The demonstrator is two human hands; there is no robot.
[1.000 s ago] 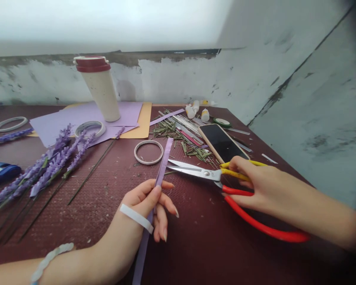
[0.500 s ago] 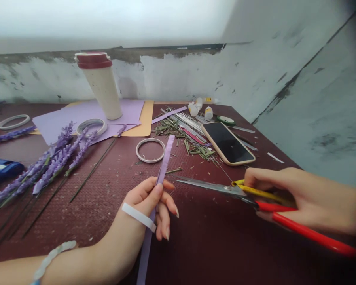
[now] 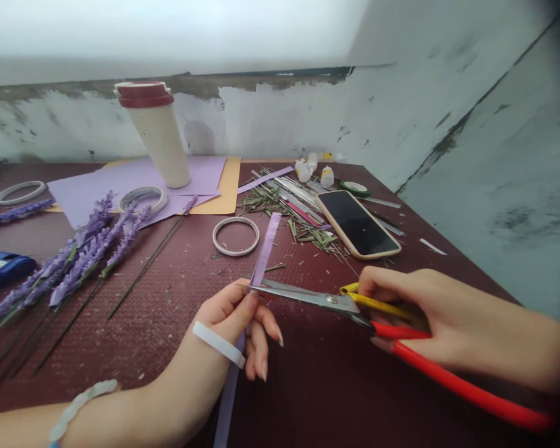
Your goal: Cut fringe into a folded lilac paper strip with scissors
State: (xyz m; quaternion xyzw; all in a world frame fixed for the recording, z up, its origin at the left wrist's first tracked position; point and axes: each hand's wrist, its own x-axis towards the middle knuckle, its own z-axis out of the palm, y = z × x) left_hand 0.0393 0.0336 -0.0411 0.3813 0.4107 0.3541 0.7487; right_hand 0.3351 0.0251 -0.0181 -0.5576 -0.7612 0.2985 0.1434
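On the near side of the dark red table [image 3: 317, 398], a pale bracelet [image 3: 81, 401] sits on the left wrist, and a white strip [image 3: 218, 344] goes across the left hand [image 3: 236, 317]. The left thumb and first finger pinch a long purple paper strip [image 3: 268, 242]; the other fingers are bent and a bit apart. The purple strip runs from the near edge, past the hand, and pokes out on the far side. On the right, the right hand [image 3: 424, 317] has its fingers wrapped on the yellow and red handles of big scissors [image 3: 303, 295]. Their tips are at the purple strip, right by the left thumb; I cannot tell if they touch it.

To the left are a blue case [image 3: 2, 270] and purple lavender flowers [image 3: 81, 267]. Farther, a tape roll [image 3: 236, 253] lies in the middle and a phone [image 3: 359, 225] on the right. Behind is a messy pile of cut stems [image 3: 264, 202]. Far left, a cup [image 3: 161, 137] with a red lid stands on purple paper sheets [image 3: 88, 193]. Small white bottles [image 3: 326, 176] sit near the far wall [image 3: 261, 124].
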